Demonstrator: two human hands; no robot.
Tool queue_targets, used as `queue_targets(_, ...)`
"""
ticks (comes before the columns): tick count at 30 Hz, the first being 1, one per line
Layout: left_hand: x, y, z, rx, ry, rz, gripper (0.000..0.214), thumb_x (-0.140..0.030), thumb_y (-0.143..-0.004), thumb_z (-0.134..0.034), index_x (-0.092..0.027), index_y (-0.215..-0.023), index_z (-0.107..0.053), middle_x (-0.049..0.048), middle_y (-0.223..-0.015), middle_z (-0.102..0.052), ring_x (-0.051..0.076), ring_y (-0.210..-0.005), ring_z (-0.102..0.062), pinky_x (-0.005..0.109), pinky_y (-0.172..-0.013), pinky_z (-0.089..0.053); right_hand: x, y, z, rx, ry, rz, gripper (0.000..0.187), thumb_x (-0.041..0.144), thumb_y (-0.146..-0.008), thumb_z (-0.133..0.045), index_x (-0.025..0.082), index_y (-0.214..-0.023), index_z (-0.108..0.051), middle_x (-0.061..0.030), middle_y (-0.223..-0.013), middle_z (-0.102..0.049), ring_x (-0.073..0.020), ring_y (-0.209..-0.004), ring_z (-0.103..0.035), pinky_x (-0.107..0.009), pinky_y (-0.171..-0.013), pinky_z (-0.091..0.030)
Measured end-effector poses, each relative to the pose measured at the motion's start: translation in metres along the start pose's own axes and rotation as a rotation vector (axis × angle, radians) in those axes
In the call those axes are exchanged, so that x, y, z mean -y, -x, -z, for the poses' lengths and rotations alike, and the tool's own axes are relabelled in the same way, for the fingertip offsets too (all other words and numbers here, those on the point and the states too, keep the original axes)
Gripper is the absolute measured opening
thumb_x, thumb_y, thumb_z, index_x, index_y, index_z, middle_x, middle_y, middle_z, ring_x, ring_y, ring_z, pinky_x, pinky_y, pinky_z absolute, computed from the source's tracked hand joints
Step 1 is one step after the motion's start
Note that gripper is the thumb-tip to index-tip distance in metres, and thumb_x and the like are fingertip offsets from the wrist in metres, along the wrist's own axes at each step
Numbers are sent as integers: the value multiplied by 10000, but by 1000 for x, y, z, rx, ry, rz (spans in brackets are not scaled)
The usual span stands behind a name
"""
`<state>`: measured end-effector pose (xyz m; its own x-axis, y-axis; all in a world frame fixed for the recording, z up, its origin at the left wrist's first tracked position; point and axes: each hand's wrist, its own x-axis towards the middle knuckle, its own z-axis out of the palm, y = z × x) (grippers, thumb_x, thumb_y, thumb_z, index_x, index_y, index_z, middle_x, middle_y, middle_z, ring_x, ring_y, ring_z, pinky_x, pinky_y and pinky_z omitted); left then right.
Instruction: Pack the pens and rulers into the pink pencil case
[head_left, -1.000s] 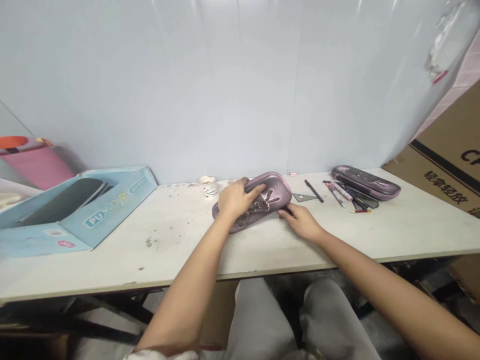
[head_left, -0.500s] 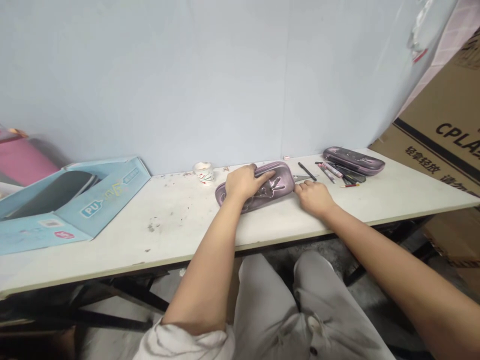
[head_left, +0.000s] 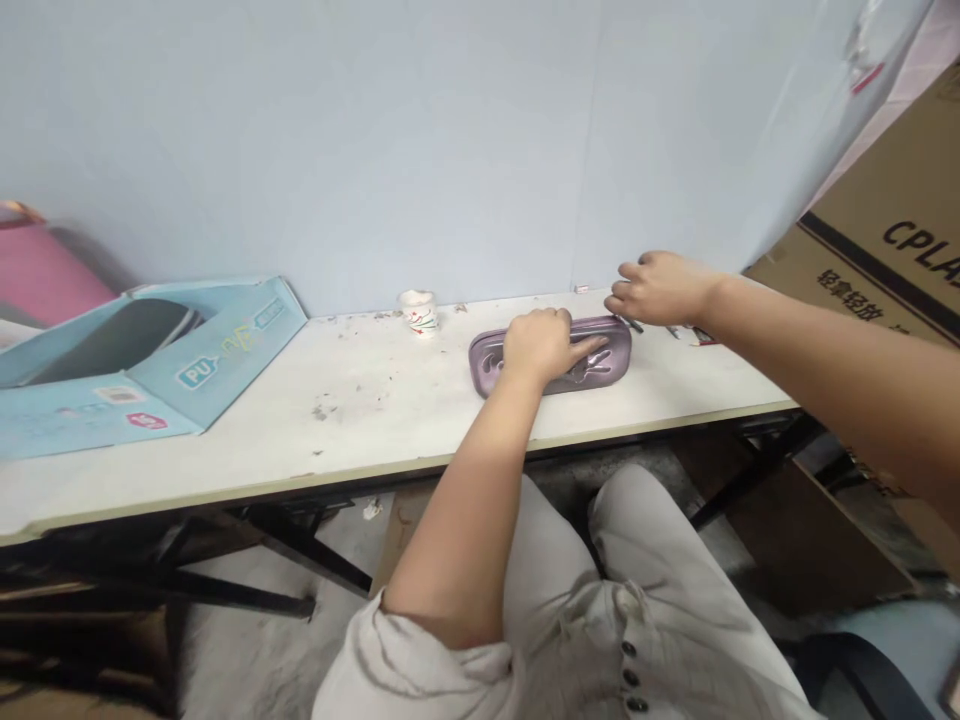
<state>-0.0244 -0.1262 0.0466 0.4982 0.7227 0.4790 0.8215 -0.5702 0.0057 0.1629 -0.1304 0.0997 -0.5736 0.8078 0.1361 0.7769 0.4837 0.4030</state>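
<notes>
My left hand (head_left: 538, 345) lies flat on a purple zip pencil case (head_left: 491, 365), covering its middle and holding it on the table. The case has a shiny, embossed pattern on its lid. My right hand (head_left: 660, 288) hangs above the far edge of the table, fingers slightly curled, with nothing visible in it. It is nearest a black pen (head_left: 634, 324) that shows just below the fingers. My right forearm hides most of the pens and the second pencil case, though a red-tipped pen (head_left: 703, 338) shows beyond the hand.
A small printed paper cup (head_left: 418, 312) stands at the back of the white folding table (head_left: 315, 430). A light blue cardboard box (head_left: 225, 345) lies open on the left, with a pink bin (head_left: 45, 282) behind it. A large cardboard carton (head_left: 877, 250) stands at the right.
My right hand has lifted off the table's near side and moved to the far side, over the pens. My left hand has stayed on the case, and the view has tilted down.
</notes>
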Motion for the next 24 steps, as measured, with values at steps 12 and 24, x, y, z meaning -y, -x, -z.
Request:
queue_targets(12, -11, 14, 2, -95, 22, 33, 462, -349, -911, -211, -135, -966, -617, 122, -969, -635, 260, -949, -530, 410, -825, -309, 67, -3, 10, -212, -138, -340, 255, 283, -900, -323, 178, -1012, -527, -112, -934, -621, -230, -921, -545, -353, -752, -390)
queue_targets(24, 44, 48, 12, -135, 212, 252, 461, -319, -908, -174, -194, -1041, -598, 82, -1096, -613, 217, -1056, -515, 331, -884, -356, 90, 9, -42, -447, -251, -525, 469, 351, -931, -112, 156, -955, -539, -101, -909, -617, -214, -859, -536, -294, -694, -337)
